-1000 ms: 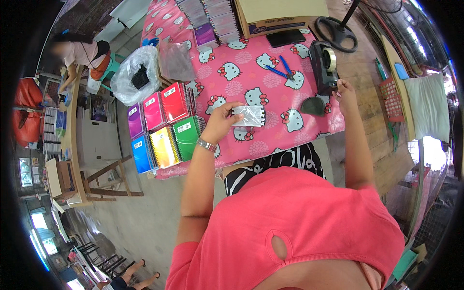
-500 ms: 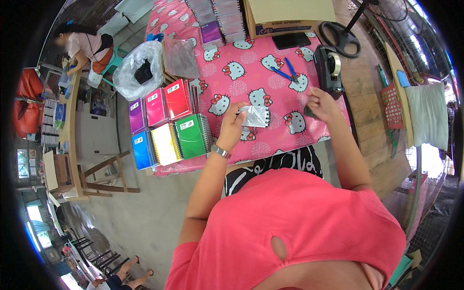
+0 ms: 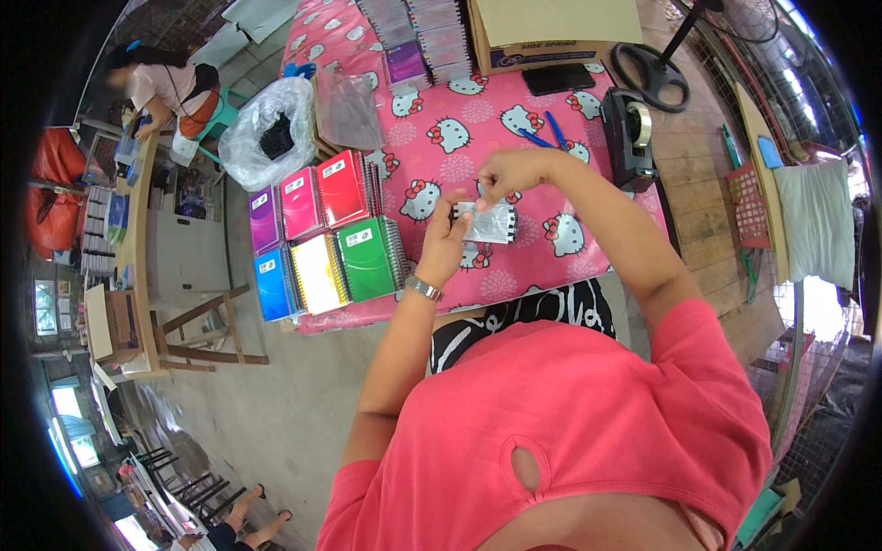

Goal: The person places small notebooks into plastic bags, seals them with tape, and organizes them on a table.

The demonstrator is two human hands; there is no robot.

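A small plastic-wrapped spiral notebook (image 3: pixel 494 225), pale with black-and-white binding along its right side, lies on the pink patterned tablecloth (image 3: pixel 533 253). My left hand (image 3: pixel 445 237) grips its left end, thumb on top. Reaching in from the right, my right hand (image 3: pixel 514 174) has its fingers pinched together at the notebook's upper left edge, close to my left thumb. Whatever those fingertips hold, if anything, is too small to make out. Left of my hands are spiral notebooks in two rows, among them a red one (image 3: pixel 342 190) and a green one (image 3: pixel 370 260).
Blue-handled pliers (image 3: pixel 557 131) lie beyond my right hand, beside a black tape dispenser (image 3: pixel 628 138). A phone (image 3: pixel 559 79), a cardboard box (image 3: pixel 551 53) and stacked wrapped notebooks (image 3: pixel 445 46) stand at the back. A plastic bag (image 3: pixel 266 133) is far left; another person (image 3: pixel 170 83) sits beyond.
My right hand has swung left from beside the tape dispenser to the notebook's upper left edge. My left hand keeps its grip in about the same place.
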